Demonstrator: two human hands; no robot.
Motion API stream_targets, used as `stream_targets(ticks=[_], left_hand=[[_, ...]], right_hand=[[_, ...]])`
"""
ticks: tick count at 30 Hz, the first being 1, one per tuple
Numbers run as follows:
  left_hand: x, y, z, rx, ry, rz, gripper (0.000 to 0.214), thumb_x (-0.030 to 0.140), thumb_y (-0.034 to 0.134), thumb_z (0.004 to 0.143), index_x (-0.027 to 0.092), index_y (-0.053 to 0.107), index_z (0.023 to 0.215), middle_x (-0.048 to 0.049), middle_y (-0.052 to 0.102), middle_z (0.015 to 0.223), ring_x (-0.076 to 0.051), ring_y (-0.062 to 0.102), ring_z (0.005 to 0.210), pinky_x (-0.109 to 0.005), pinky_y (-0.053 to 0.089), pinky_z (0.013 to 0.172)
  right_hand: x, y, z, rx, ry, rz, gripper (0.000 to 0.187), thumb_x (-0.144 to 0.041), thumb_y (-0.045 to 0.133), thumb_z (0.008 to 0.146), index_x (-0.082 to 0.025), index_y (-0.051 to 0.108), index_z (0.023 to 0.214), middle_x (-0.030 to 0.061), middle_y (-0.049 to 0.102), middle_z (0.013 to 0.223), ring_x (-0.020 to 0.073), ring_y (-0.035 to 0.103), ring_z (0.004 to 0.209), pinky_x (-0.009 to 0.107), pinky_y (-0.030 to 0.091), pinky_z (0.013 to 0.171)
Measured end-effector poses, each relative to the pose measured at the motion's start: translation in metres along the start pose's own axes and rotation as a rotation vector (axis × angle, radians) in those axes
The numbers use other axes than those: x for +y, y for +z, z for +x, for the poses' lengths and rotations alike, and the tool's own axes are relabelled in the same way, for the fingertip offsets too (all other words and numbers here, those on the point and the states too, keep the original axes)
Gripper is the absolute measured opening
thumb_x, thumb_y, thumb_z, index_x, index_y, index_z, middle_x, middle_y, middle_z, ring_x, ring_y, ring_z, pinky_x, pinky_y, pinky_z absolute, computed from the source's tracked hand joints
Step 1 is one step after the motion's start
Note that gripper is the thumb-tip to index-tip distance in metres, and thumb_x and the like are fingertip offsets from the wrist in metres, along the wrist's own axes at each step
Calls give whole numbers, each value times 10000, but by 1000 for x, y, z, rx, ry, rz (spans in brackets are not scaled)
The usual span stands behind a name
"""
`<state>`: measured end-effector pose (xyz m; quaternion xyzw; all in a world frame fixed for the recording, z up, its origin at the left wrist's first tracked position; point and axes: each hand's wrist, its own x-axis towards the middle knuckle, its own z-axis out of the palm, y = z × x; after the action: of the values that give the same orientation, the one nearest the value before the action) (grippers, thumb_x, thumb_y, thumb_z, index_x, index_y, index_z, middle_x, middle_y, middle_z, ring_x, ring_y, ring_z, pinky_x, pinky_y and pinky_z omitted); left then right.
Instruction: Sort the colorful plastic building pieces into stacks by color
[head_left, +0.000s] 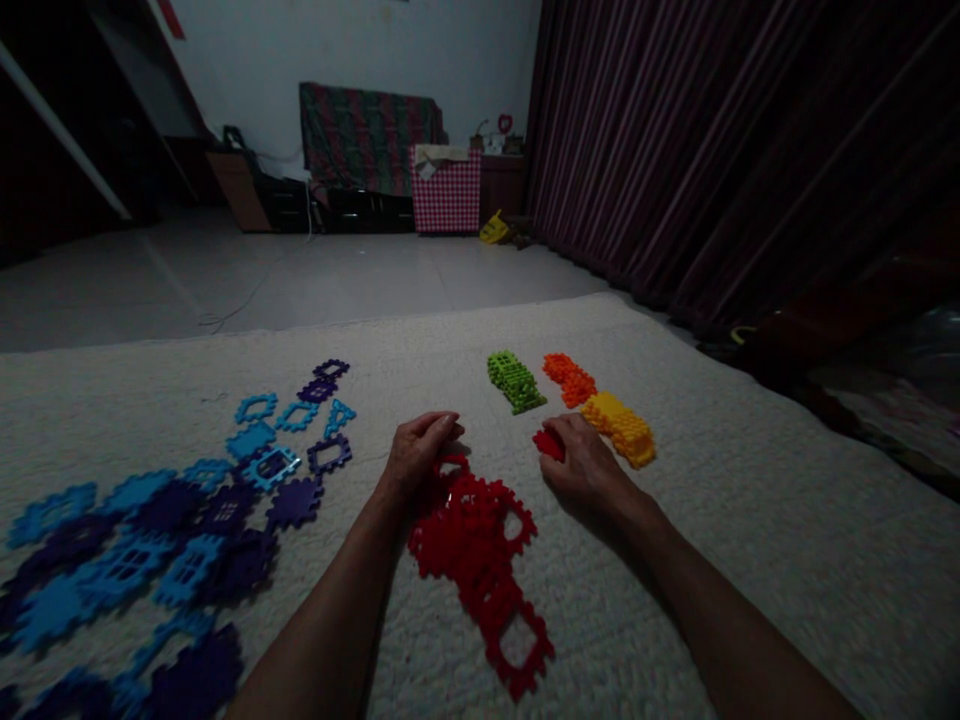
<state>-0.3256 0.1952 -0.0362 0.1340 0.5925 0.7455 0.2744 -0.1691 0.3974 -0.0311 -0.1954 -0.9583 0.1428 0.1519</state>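
Note:
My right hand is closed on a red toothed plastic tile, just in front of the yellow stack. To its left, my left hand is closed, with thumb and fingers together at the far edge of the red pile. What it holds, if anything, is hidden. Between my forearms lies a heap of red interlocking tiles, some solid and some with window openings. One red frame tile sticks out at its near end.
Beyond my hands stand a green stack, an orange stack and a yellow stack of tiles. Blue tiles and purple tiles are scattered at the left. All lie on a pale quilted mat; a purple curtain hangs at the right.

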Motion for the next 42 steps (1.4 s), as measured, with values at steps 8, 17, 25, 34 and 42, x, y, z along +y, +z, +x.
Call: stream_targets(ticks=[8, 17, 25, 34, 42], left_hand=[[4, -1, 3, 216, 143, 2, 484, 529, 811, 577, 122, 739, 830, -82, 721, 734, -154, 635, 610, -254, 499, 541], [-3, -1, 12, 319, 161, 34, 320, 447, 751, 635, 155, 721, 764, -47, 696, 689, -138, 631, 618, -237, 479, 574], [-8, -1, 17, 295, 173, 18, 346, 470, 763, 623, 156, 724, 762, -43, 694, 687, -145, 651, 646, -249, 493, 619], [-7, 0, 15, 294, 168, 16, 357, 469, 775, 625, 150, 729, 778, -46, 700, 683, -147, 640, 637, -243, 477, 586], [-6, 1, 15, 294, 160, 18, 330, 451, 767, 613, 155, 720, 750, -38, 693, 664, -142, 646, 629, -249, 482, 608]], right_hand=[[5, 6, 2, 63, -65, 10, 290, -239, 556, 811, -148, 647, 1071, 148, 610, 1085, 269, 579, 1035, 367, 463, 954], [-17, -3, -1, 117, -159, 142, 350, -186, 569, 787, -157, 666, 1122, 152, 626, 1204, 290, 570, 1131, 423, 449, 1001], [-83, 1, -28, -181, -252, 445, 189, -263, 650, 827, -185, 671, 998, 56, 661, 927, 187, 609, 856, 305, 478, 774], [-83, -1, -21, -236, -163, 848, 128, -289, 599, 817, -204, 693, 807, 50, 696, 883, 184, 643, 826, 317, 511, 765], [-54, 4, -5, -50, 141, 606, 225, -371, 559, 838, -188, 690, 830, 47, 696, 763, 194, 631, 691, 313, 490, 648]])
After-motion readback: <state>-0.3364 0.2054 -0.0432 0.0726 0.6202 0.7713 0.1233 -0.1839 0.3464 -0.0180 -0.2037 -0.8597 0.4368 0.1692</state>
